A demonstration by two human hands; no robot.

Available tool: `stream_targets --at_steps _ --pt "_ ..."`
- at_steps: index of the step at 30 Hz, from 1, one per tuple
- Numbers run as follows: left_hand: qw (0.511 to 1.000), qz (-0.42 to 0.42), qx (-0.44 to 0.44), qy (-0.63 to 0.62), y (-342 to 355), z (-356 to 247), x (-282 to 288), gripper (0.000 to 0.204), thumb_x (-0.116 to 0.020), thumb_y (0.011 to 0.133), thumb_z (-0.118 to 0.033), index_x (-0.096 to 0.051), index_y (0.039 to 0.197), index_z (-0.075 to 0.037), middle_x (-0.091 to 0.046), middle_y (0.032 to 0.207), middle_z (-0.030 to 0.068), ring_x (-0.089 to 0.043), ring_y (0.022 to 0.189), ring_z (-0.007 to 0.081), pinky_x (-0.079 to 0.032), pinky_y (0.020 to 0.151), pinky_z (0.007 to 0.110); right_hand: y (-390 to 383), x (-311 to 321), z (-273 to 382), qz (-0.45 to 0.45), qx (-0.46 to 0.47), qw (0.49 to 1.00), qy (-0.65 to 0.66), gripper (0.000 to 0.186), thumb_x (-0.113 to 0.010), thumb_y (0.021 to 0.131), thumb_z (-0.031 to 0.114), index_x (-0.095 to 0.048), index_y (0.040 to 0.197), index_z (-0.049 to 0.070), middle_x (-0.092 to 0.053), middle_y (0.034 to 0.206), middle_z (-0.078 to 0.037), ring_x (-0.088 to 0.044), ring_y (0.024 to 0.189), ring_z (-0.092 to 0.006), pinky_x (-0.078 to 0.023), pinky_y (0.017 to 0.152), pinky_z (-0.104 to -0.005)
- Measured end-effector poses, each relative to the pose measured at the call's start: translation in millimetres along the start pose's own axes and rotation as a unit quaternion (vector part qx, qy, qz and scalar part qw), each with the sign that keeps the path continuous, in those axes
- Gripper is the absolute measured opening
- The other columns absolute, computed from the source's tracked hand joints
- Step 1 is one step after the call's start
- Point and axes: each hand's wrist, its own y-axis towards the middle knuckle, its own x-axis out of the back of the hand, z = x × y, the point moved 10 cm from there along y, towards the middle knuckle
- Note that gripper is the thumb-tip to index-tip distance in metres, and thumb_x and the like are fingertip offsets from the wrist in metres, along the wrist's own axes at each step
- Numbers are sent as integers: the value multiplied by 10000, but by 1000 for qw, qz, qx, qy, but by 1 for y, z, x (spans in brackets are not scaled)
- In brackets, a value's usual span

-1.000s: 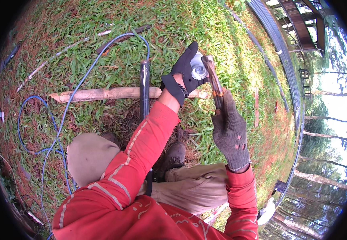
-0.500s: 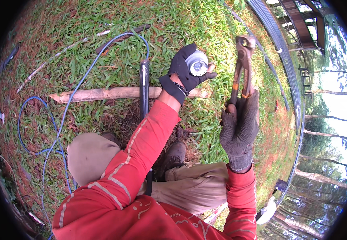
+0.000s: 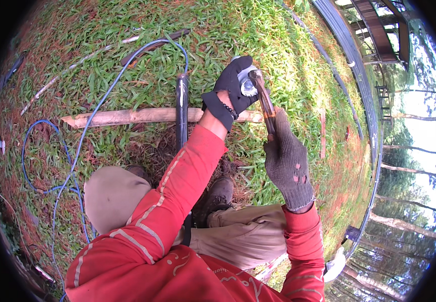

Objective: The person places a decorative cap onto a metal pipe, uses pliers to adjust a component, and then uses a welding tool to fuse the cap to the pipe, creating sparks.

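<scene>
A black fingerless glove covers my left hand [image 3: 228, 85], which is wrapped round a short, round grey-and-white piece [image 3: 248, 86] with a ringed end. My right hand [image 3: 287, 161], in a grey knit glove with small holes, is closed round the handles of rusty metal pincers [image 3: 267, 106]. The head of the pincers lies over the right side of the ringed end; whether the jaws bite on it I cannot tell. Just left of my left wrist, a black pipe [image 3: 182, 110] stands up between my feet.
A pale wooden pole [image 3: 135, 117] lies on the grass behind the pipe. Blue hose [image 3: 108, 93] loops across the left side. Long dark pipes [image 3: 351, 60] run along the right, with trees and a wooden structure [image 3: 376, 30] beyond.
My right hand has swung the pincers left and down, from upright beside the round piece to across its end. My left hand keeps its hold and has barely moved.
</scene>
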Motion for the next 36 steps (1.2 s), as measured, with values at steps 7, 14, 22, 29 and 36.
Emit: stream_targets --at_steps 7,14,22,29,36 --pt "996 -27 -47 65 -16 3 -18 323 -786 997 -362 -693 1272 -220 -721 1128 23 -738 976 276 -662 821 593 -8 28 7 -135 77 988 -10 622 -598 1013 -8 -477 1623 8 -674 1401 -308 -727 1138 -490 -605 960 -502" --pt "999 -8 -39 22 -14 -9 -6 371 -683 1052 -444 -644 1323 -194 -705 1256 119 -707 1130 384 -529 997 797 -9 26 -10 -96 20 995 36 572 -595 1066 49 -483 1625 1 -696 1400 -297 -726 1235 -448 -598 998 -469" --pt "979 39 -148 132 -18 -21 -21 293 -734 1016 -442 -651 1174 -210 -692 1047 61 -678 1039 360 -448 1092 802 -10 29 -15 -113 -55 990 65 570 -598 1088 75 -464 1635 -13 -646 1479 -311 -720 1270 -444 -595 1003 -439" --pt "995 17 57 -86 -8 7 -18 241 -684 1050 -341 -630 1245 -210 -673 1093 97 -717 880 392 -615 920 710 2 -2 -10 13 -13 999 40 568 -619 1049 39 -502 1605 11 -670 1423 -312 -722 1201 -492 -611 978 -468" --pt "999 -43 -22 -10 -21 1 -22 275 -702 1050 -316 -614 1283 -200 -658 1082 84 -718 959 352 -652 889 630 -5 40 -1 -165 -6 982 86 571 -603 1037 15 -516 1601 18 -693 1388 -297 -738 1190 -445 -607 991 -468"
